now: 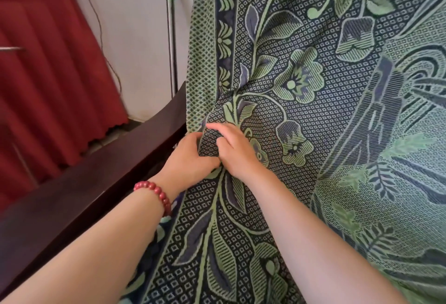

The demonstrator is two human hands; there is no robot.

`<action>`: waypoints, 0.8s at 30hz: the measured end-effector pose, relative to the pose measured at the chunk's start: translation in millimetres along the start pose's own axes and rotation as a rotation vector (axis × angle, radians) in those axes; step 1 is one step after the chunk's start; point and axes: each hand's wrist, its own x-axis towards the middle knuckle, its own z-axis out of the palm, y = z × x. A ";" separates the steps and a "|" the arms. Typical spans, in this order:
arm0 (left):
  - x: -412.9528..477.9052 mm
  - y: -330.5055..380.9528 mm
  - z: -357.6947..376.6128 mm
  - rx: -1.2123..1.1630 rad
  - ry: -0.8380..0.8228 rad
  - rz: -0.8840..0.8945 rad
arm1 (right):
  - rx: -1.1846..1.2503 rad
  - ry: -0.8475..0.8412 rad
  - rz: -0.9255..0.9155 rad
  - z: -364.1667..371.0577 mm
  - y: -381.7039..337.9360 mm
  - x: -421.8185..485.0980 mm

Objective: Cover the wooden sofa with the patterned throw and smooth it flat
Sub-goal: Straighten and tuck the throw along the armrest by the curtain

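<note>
Here, both hands' grip pinching one fold of patterned throw (301, 101), left hand (190, 156) & right hand (237, 149) touching, beside sofa armrest (101, 178)

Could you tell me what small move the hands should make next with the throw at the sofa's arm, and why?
Probably tuck the pinched fold down beside the dark wooden sofa arm, then sweep outward. The left hand and right hand bunch the green and navy floral patterned throw at that edge, and creases radiate from the bunch, so the cloth is not yet flat.
</note>
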 end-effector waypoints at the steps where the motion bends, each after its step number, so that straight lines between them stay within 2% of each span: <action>1: -0.2 -5.1 0.0 0.019 -0.026 -0.010 | -0.058 -0.024 -0.018 2.4 2.8 1.5; 5: 8.4 -23.6 8.4 0.093 -0.085 0.006 | -0.394 -0.147 -0.052 5.5 14.8 4.1; 8: 24.3 -34.7 18.4 0.117 -0.083 0.018 | -0.512 -0.129 -0.035 2.3 18.4 7.5; 11: 29.9 -25.4 16.8 0.005 -0.009 -0.078 | -0.487 -0.107 -0.030 1.0 19.4 8.5; 16: 36.1 -30.9 4.2 0.042 0.193 -0.021 | -0.223 0.080 -0.065 13.9 23.1 -7.4; 24: 35.0 -27.9 1.7 -0.148 0.151 -0.060 | -0.050 0.197 0.052 24.9 18.2 -43.8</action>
